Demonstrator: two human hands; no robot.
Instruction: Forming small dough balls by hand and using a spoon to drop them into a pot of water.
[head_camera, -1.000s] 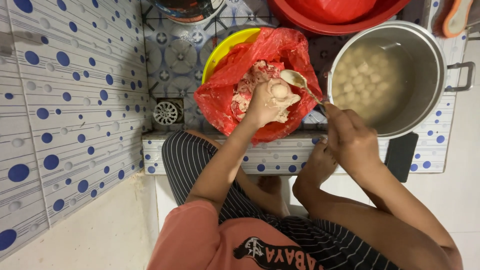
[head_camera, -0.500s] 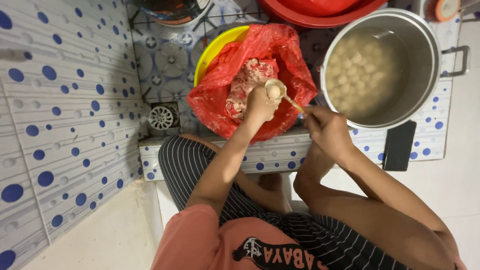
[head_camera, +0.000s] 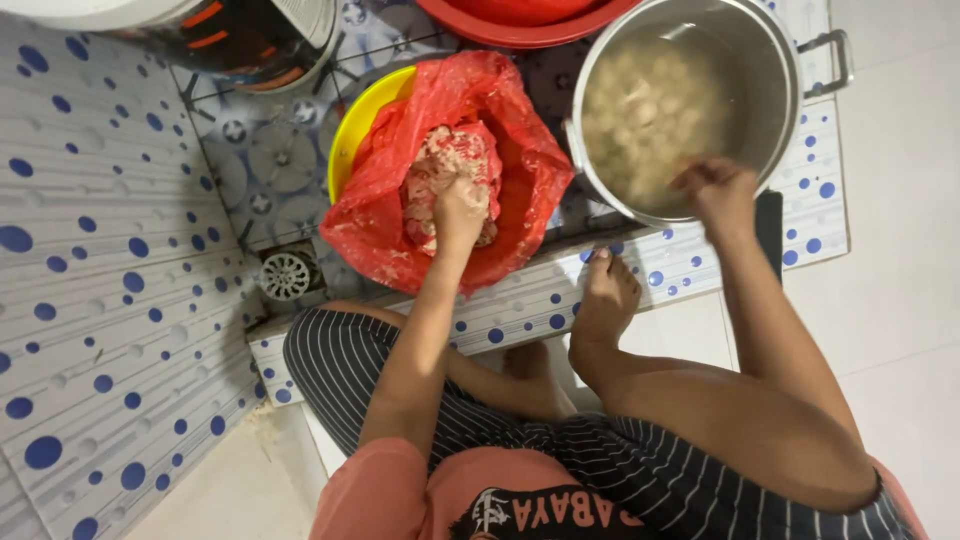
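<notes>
Left hand (head_camera: 460, 208) pressing, curled, into meat paste (head_camera: 440, 170); right hand (head_camera: 715, 185), grip unclear, now reaching over pot (head_camera: 780, 90), spoon hidden.

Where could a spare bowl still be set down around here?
Bare floor right of the steel pot looks free, also the dotted tiles left of the floor drain. Between the red bag and pot it is crowded.

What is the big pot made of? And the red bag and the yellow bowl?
The pot looks like metal, probably steel: silvery grey, dull shine, thin rolled rim and a wire handle. The red bag looks like thin plastic film: it crinkles, folds and glints. The yellow bowl under it seems to be hard plastic, smooth and evenly coloured, though only its rim shows.
</notes>
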